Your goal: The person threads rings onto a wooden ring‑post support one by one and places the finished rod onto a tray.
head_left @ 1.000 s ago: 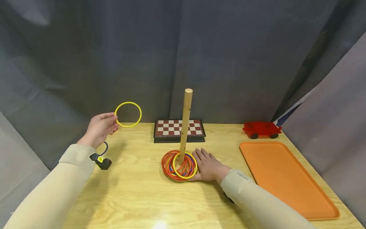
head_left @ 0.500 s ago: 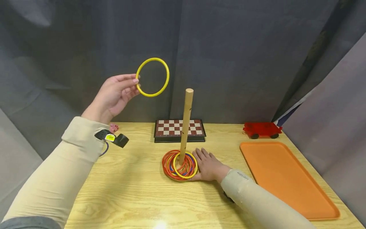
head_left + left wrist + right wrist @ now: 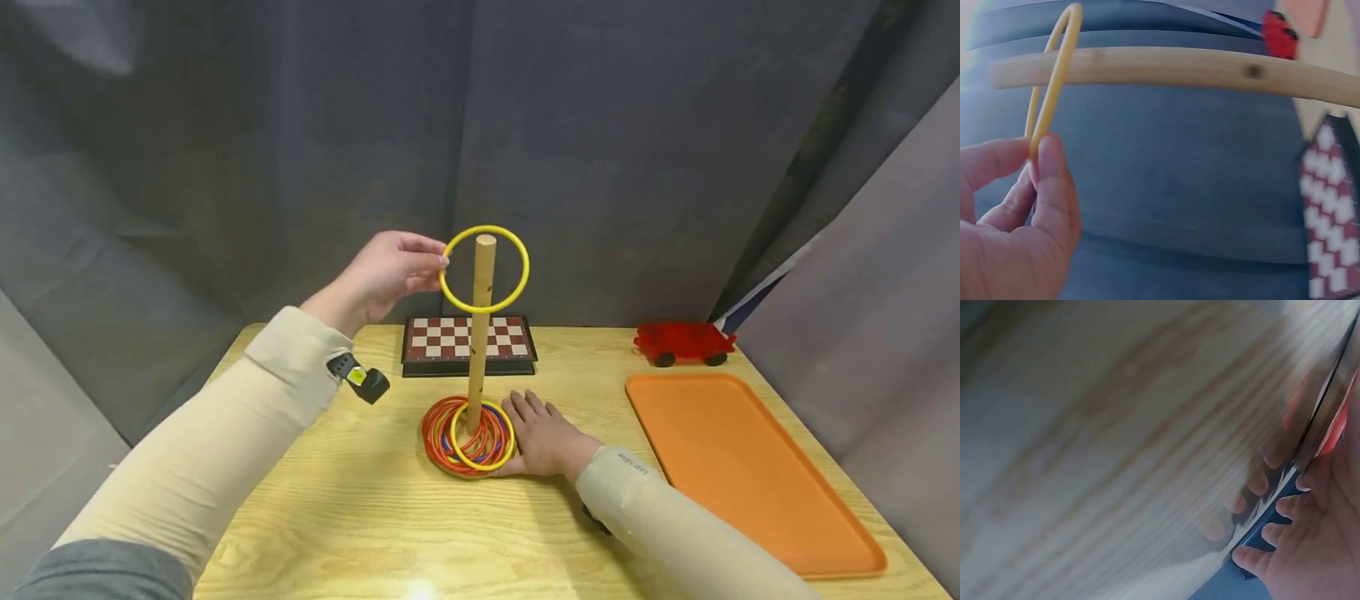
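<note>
My left hand pinches a yellow ring between thumb and fingertips. The ring encircles the upper end of an upright wooden post; in the left wrist view the post passes through the ring. Around the post's foot lies a pile of red rings, with blue and yellow ones among them. A yellow ring lies on top of that pile. My right hand rests with extended fingers at the right side of the base, its thumb along the front edge. Rings partly cover the base.
Behind the post lies a chessboard case. An orange tray is on the right of the wooden table, with a red toy wagon beyond it. Grey curtains enclose the back and sides.
My left hand has carried the yellow ring up and rightward from the left, then down around the post's top. The right hand has stayed at the base.
</note>
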### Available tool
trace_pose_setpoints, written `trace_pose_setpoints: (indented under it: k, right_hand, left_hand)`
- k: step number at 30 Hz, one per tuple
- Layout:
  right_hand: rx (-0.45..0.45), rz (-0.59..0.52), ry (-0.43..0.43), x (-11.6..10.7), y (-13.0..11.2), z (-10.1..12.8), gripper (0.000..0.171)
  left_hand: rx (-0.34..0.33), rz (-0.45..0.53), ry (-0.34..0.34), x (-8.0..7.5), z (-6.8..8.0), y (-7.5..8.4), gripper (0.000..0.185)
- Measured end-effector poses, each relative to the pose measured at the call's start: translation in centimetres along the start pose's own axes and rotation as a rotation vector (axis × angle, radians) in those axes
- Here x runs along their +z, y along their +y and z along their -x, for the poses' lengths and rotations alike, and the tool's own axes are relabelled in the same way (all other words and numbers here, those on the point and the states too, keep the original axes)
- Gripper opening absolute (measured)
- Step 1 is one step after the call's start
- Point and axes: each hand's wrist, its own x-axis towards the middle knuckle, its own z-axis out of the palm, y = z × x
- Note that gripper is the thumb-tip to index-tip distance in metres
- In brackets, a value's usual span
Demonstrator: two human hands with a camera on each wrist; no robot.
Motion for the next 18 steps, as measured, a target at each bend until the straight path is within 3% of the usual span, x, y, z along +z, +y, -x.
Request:
trace_pose_setpoints:
  k: [6, 10, 13, 18]
  right_hand:
    - [0.010, 0.027, 0.007, -0.2, 0.1, -0.2, 0.117]
    - [-0.003, 0.004, 0.004, -0.3, 0.1, -0.2, 0.116]
    - [-0.004, -0.006, -0.002, -0.3, 0.0, -0.2, 0.117]
    - [0.006, 0.005, 0.002, -0.2, 0.1, -0.2, 0.119]
  left_hand:
    - [-0.117, -0.231, -0.056, 0.6, -0.5, -7.2, 0.024]
    - [-0.180, -0.297, -0.089, 0.9, -0.3, -11.9, 0.022]
    - [-0.203, -0.311, -0.098, 1.1, 0.1, -13.9, 0.020]
    - [-0.232, -0.323, -0.106, 1.3, 0.6, -15.4, 0.021]
